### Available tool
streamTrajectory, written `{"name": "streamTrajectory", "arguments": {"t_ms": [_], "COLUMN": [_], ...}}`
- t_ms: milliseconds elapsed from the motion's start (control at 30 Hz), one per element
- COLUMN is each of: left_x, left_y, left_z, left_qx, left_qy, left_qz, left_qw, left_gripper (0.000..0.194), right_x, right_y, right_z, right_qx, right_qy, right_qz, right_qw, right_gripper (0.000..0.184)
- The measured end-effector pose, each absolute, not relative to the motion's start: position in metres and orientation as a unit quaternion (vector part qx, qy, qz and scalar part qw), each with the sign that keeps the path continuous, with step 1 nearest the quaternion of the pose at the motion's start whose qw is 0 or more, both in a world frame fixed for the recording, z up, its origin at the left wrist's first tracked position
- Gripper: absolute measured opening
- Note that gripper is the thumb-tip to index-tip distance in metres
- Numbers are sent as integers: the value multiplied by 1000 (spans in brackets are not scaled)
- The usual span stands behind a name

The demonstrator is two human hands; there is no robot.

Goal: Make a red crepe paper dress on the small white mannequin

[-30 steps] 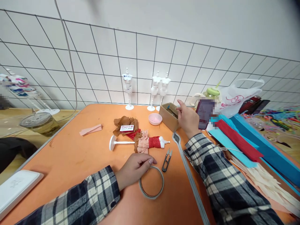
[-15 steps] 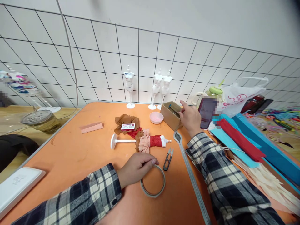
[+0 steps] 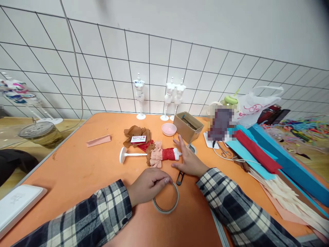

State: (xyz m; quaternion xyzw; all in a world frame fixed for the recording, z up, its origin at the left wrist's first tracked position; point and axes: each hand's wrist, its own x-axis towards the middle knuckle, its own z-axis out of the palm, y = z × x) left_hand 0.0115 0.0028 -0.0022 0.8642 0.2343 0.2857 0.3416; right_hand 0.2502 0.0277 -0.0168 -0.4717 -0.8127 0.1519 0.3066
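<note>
My left hand is closed on the upper edge of a narrow roll of tape resting on the orange table. My right hand, fingers spread, hovers at the neck end of a mini dress form lying on its side; whether it touches the form I cannot tell. The form wears a red paper bodice and a ruffled skirt in pink and brown. Thread snips lie under the right hand, which hides their blades. Brown crepe paper bears a small white-and-red box.
Behind stand white dress forms, a pink bowl and a cardboard box. On the right are scissors, a cable and paper sheets. A pink strip and a white power bank lie left.
My right hand has come back from the cardboard box, down and left to the lying dress form, over the snips. The left hand stays at the tape roll. The view has shifted slightly.
</note>
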Motion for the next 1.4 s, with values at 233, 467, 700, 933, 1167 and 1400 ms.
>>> {"name": "streamTrajectory", "arguments": {"t_ms": [233,467,700,933,1167,1400], "left_x": [16,29,37,41,39,25], "left_y": [-5,-19,-11,-12,-5,12], "left_z": [-6,-2,7,5,-2,-12], "left_qx": [852,438,235,172,195,419], "left_qy": [221,350,203,189,273,360], "left_qz": [232,302,503,530,553,543], "left_qw": [413,771,807,809,763,633], "left_gripper": [36,41,30,35,21,32], "right_x": [245,214,183,171,170,197], "right_y": [34,1,-23,-23,-26,-38], "right_z": [-22,-5,-9,-20,-19,4], "right_qx": [-513,-503,-463,-451,-397,-390], "right_qy": [-744,-707,-704,-715,-748,-756], "right_qz": [240,203,129,78,67,40], "right_qw": [354,454,522,528,527,524], "right_gripper": [122,114,102,98,91,45]}}
